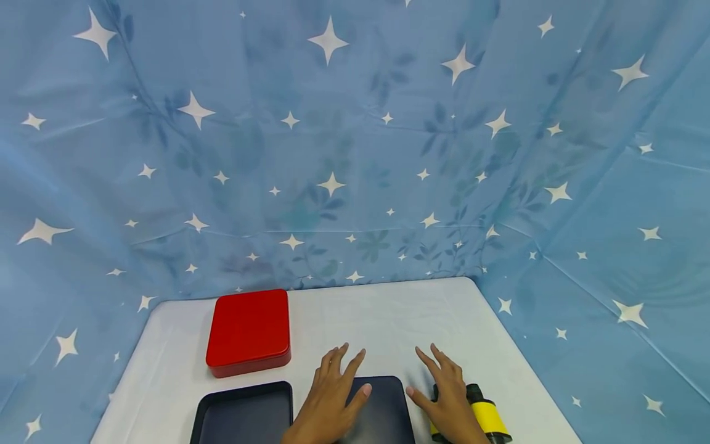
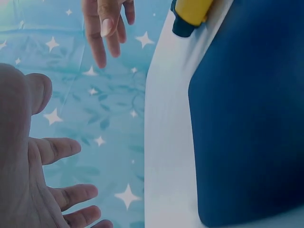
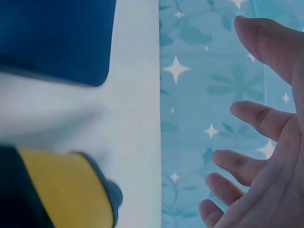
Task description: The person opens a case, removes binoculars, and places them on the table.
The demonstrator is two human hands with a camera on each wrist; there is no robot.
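My left hand (image 1: 327, 398) is held over the dark blue flat panel or tray (image 1: 383, 413), its fingers spread and nothing in its grasp. To the right, my right hand (image 1: 450, 398) overlaps the black-and-yellow binoculars (image 1: 489, 418) in the head view, partly hiding them. The right wrist view shows that hand's fingers (image 3: 261, 121) loosely spread and apart from the binoculars (image 3: 66, 190). In the left wrist view, the dark panel (image 2: 251, 104) lies beside the left hand (image 2: 28, 156) without contact, and the right hand (image 2: 108, 23) appears at the top.
A second dark tray (image 1: 246, 416) with a raised rim sits at the front left. Behind it lies a red square tin (image 1: 249, 330). All stand on a white-covered table (image 1: 388, 320), with blue star-patterned cloth (image 1: 333, 148) hanging behind and at the sides.
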